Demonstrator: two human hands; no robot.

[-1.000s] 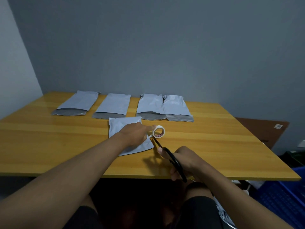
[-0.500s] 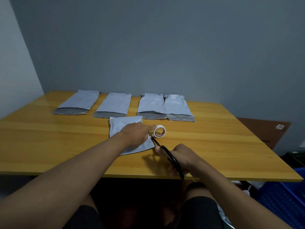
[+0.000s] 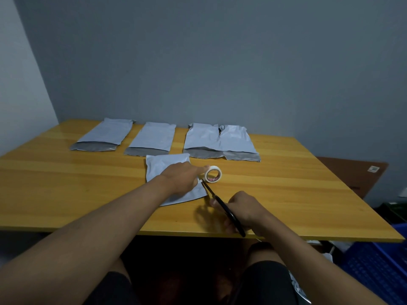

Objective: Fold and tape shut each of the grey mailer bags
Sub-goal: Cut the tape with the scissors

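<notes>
mailer bags lie on the yellow wooden table [image 3: 66,183], four in a row along the far side: the leftmost bag [image 3: 105,135], the second bag [image 3: 152,138], then the third bag [image 3: 201,137] and fourth bag [image 3: 236,140], whose edges overlap. each of these four shows a darker open flap at its near end. nearer the person, in front of the second and third, lies the folded bag [image 3: 163,166], flat on the wood.

left hand [image 3: 180,177] rests on the folded bag's right part, fingers reaching right to the tape roll [image 3: 213,174]; whether they pinch the tape or only touch it cannot be told. the white roll stands on edge just beside the bag's right edge.

scissors [image 3: 222,205] with black handles point up and left, their tips at the bag's right edge just below the roll. right hand [image 3: 242,211] grips the handles, fingers curled round them, near the table's front edge.

to the far right, beyond the table, stand a brown board [image 3: 352,175] and, lower, a blue crate [image 3: 378,269].
</notes>
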